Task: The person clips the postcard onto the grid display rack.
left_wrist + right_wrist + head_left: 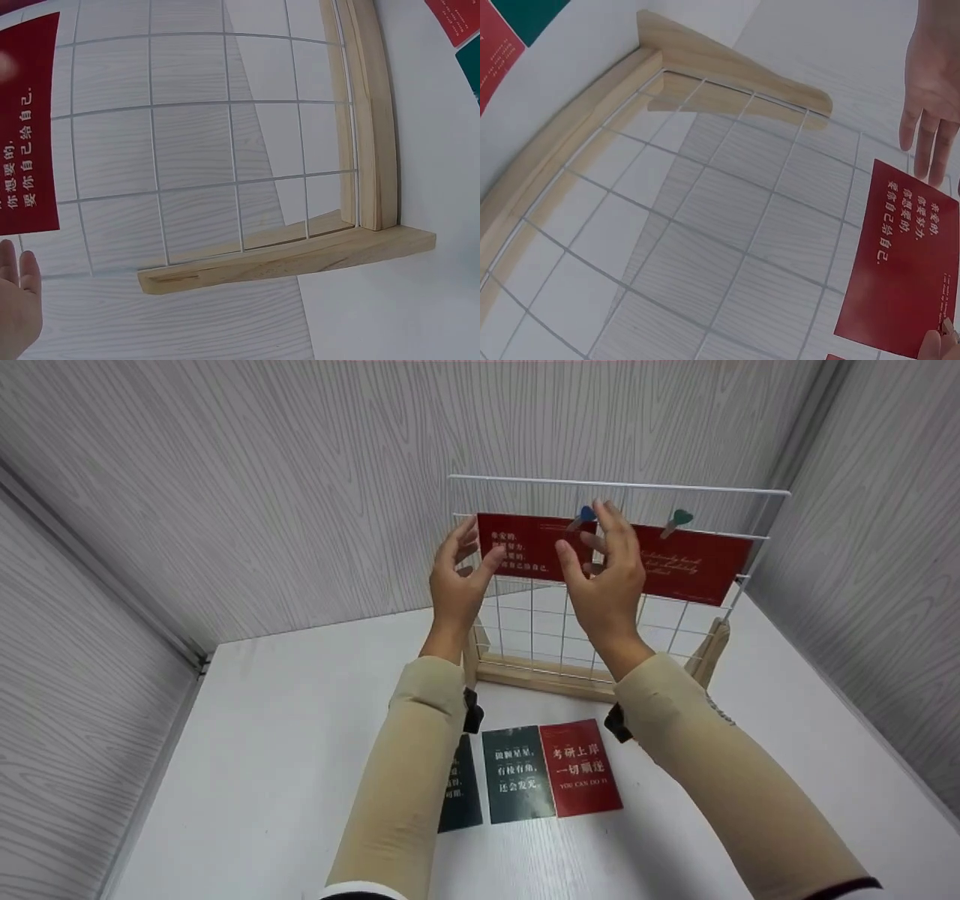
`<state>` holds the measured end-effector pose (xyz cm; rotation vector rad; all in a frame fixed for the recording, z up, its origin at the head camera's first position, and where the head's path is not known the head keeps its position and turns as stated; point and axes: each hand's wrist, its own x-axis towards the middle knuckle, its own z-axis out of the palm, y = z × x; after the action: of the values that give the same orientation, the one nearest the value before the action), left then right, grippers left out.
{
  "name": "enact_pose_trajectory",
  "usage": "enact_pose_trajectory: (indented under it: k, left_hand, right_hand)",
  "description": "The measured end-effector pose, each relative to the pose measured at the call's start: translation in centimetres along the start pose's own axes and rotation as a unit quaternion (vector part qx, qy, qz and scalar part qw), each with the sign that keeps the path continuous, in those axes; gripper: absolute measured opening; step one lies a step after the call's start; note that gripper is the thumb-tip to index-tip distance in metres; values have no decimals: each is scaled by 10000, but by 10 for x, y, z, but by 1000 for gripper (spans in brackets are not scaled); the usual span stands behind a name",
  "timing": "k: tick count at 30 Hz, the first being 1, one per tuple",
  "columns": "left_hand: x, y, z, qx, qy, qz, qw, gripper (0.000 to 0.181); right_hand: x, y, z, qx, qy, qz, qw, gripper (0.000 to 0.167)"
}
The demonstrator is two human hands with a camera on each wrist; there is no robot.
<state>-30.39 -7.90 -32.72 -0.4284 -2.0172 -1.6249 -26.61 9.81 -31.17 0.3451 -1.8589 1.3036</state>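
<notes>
A red card point(517, 526) hangs on a white wire rack point(619, 484), held up by a peg with a blue heart point(587, 513). The left hand point(456, 585) is at the card's left end, with its fingers loosely bent and its thumb well apart, holding nothing. Its thumb hides some of the white words. The right hand point(611, 566) is near the blue peg, its fingers and thumb wide apart. I cannot tell if it touches the peg; the right wrist view shows only bits of fingers in the bottom corner.

This hand covers the left end of a second red card point(705, 559), which has a green heart peg point(682, 517). Its curly words are hard to read. The rack has a wooden base point(540, 680) on the white tabletop point(262, 772). Three more cards lie in front: a red one point(581, 769), a green one point(519, 772), and a dark one point(463, 795) partly hidden by the left sleeve point(405, 765).
</notes>
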Motion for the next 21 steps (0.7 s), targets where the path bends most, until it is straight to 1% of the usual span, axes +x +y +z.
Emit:
enact_pose_trajectory:
  k: [3,5,9,12,16,21]
  left_hand:
    - [-3,-3,-3,158,56,70,9998,55]
    - [-6,-5,-5,232,67,57,9997,55]
    - [-13,-10,-11,242,25,-67,9997,55]
    - [-18,-16,-14,235,-2,-112,9997,54]
    - [-26,-24,-19,328,-48,-115,9994,54]
    - [-38,-36,-25,505,-219,-205,9983,54]
  right_hand:
    - [-6,2,1,-43,39,-139,9999,56]
    - [-10,4,1,-73,104,-276,9995,56]
    - [-20,9,1,-77,262,-555,9981,57]
    - [-29,13,1,-38,278,-679,9973,59]
    - [-41,17,-1,47,170,-581,9982,62]
    - [-57,24,-4,30,-95,-337,9994,62]
